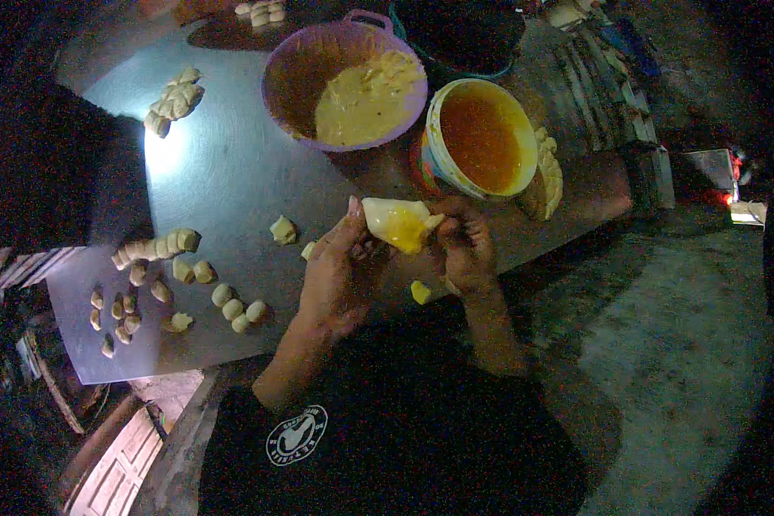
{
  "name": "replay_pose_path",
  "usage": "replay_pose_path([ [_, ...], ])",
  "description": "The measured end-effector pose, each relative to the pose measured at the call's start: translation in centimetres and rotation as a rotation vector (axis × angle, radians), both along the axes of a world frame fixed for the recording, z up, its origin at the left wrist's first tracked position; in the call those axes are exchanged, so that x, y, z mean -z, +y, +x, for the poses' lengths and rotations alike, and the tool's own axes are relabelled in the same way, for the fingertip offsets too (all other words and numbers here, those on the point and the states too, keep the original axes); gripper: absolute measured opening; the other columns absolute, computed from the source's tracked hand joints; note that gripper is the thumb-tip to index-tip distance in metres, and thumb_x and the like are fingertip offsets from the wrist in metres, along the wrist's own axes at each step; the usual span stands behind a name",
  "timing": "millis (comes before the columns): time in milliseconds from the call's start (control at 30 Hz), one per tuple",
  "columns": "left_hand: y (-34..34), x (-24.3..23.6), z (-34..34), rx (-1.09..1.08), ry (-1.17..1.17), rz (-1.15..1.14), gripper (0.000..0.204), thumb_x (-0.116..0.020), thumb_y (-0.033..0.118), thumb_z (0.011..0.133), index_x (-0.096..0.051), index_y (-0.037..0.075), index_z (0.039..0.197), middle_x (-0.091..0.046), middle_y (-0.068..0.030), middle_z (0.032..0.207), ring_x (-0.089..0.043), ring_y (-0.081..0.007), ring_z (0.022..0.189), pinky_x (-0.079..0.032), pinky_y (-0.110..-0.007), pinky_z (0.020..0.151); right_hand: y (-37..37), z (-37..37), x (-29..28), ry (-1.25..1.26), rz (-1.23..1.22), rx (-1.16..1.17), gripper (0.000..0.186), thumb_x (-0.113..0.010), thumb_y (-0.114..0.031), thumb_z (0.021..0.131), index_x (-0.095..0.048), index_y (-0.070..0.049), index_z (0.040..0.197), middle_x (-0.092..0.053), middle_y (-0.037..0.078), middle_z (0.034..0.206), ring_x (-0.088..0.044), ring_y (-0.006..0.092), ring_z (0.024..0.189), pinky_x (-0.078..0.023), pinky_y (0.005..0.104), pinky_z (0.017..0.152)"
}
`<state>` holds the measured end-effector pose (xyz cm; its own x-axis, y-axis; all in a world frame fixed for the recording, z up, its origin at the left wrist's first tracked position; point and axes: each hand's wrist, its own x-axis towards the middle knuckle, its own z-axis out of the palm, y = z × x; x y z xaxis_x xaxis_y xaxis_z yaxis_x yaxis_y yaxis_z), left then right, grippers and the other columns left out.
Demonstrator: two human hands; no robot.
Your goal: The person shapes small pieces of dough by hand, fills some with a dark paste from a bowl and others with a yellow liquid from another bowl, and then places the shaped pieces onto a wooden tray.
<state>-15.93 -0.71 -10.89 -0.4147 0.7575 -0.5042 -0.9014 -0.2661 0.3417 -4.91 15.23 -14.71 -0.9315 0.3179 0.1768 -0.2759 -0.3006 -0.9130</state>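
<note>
My left hand (340, 262) and my right hand (469, 254) hold a thin, stretched piece of pale dough (396, 221) between them, above the table's near edge. Glossy yellow coats its lower right part. The left fingers grip its left side; the right fingers pinch a narrow tip on its right. Part of the left fingers lies hidden behind the dough. Below the hands is a small yellow lump (420, 292). Just beyond them stands a white bucket (439, 159) with orange-yellow liquid in it. A small dough lump (283, 230) lies left of my left hand.
A purple basin (277, 103) with yellowish dough or batter stands behind the bucket's left side. Several dough pieces (236, 311) and a row of joined ones (156, 247) lie on the metal tabletop (232, 185). More dough (175, 101) sits farther back. A dark teal-rimmed tub (499, 71) is behind.
</note>
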Motion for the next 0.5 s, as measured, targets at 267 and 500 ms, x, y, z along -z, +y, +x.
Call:
replay_pose_path([
  [267, 0.3, -1.3, 5.4, 0.097, 0.877, -0.190, 0.049, -0.068, 0.007, 0.084, -0.053, 0.001, 0.130, -0.043, -0.0086, 0.138, -0.043, -0.0221, 0.128, -0.034, -0.037, 0.108, -2.1, 4.1, -3.7, -0.101, 0.696, 0.306, 0.042, -0.074, -0.012, 0.081, -0.062, -0.004, 0.120, -0.052, 0.016, 0.128, -0.053, 0.0248, 0.117, -0.052, 0.0344, 0.091],
  [500, 0.3, -1.7, 9.6, -0.026, 1.206, -0.284, 0.035, -0.064, 0.016, 0.089, -0.062, 0.001, 0.120, -0.051, -0.0110, 0.132, -0.047, -0.0207, 0.124, -0.041, -0.033, 0.101, -2.5, 8.3, -2.9, 0.063, 0.585, 0.328, 0.029, -0.071, -0.005, 0.079, -0.066, -0.004, 0.108, -0.056, 0.017, 0.123, -0.057, 0.0294, 0.113, -0.052, 0.0365, 0.090],
])
